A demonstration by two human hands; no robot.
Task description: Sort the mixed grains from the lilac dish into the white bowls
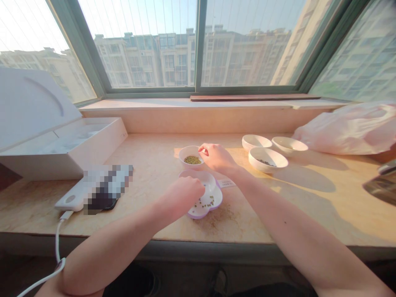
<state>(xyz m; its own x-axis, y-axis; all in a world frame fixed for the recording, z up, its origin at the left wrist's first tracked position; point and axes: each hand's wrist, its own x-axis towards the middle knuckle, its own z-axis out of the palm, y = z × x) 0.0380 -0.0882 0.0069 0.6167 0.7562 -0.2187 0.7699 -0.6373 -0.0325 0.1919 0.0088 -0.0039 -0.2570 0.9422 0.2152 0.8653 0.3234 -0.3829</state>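
A small white bowl holding green beans stands on the stone sill in front of me. My right hand hovers at its right rim, fingertips pinched together over the beans; whatever they grip is too small to see. Nearer to me lies a white and lilac divided dish with a few green beans scattered in it. My left hand is curled closed over the dish's left part, covering that side. What its fingers hold is hidden.
Three white bowls stand to the right, one with a few dark bits. A pink plastic bag lies far right. An open white box sits at left, with a white device and cable before it. A small label lies beside the dish.
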